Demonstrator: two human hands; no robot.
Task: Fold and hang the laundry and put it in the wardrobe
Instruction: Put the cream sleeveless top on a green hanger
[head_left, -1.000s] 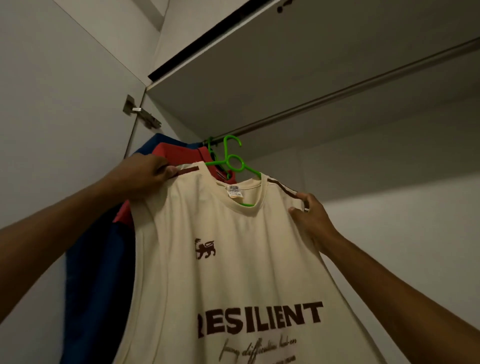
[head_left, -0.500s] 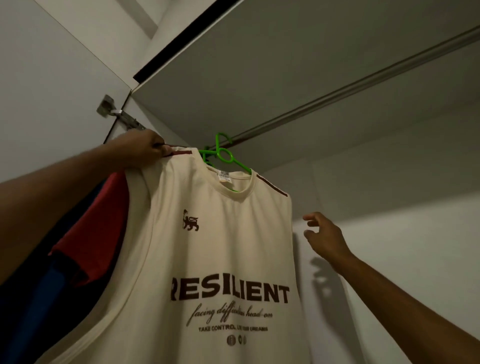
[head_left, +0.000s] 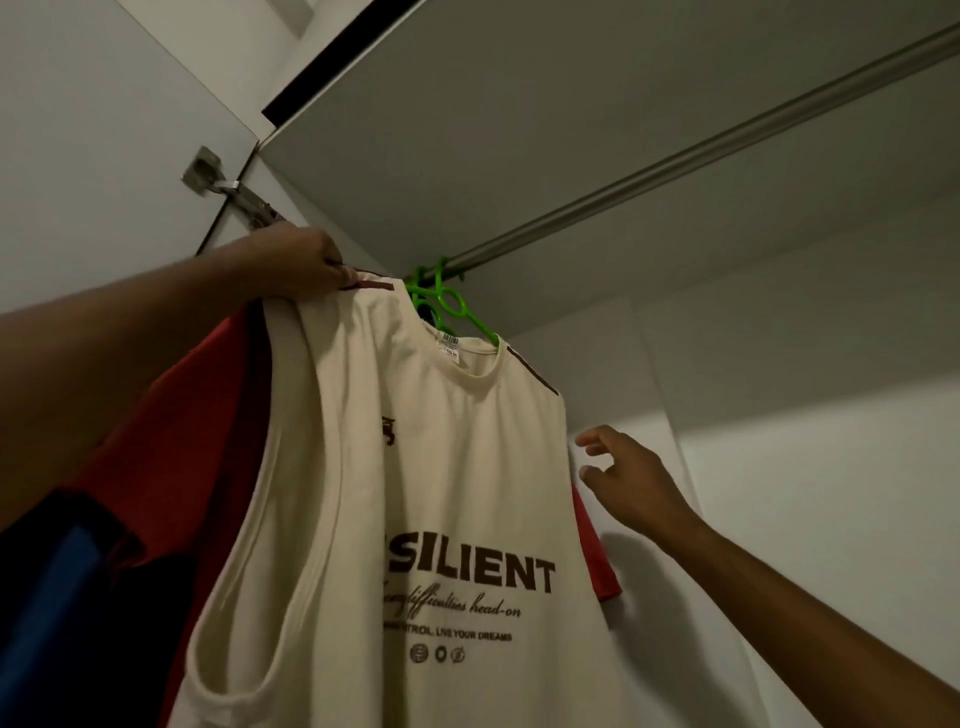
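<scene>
The cream sleeveless shirt (head_left: 415, 493) was up on its green hanger (head_left: 449, 306), and the hook looked to be over the wardrobe rail (head_left: 701, 156) — so for this garment the hanging seemed all but done. The left hand (head_left: 301, 262) gripped the shirt's left shoulder, fingers curled round the fabric at the maroon trim. The right hand (head_left: 631, 480) hovered just beside the shirt's right edge, fingers loosely spread and holding nothing, apart from the cloth.

Behind the shirt hung a red garment (head_left: 171, 441), and further left a blue one (head_left: 47, 613) — two pieces already in the wardrobe, by the look of it. What was left here, I'd judge, was letting go of the shoulder and perhaps squaring the shirt up. Whether more laundry waited to be folded or hung could not be told; nothing outside the wardrobe showed.

Plenty stayed hidden. The hook's seat on the rail sat in shadow behind the collar, so it was hard to confirm. The printed word was cut by a fold, reading only "SILIENT". The shirt's hem ran off the bottom. The door hinge (head_left: 228, 189) showed above the left hand.
</scene>
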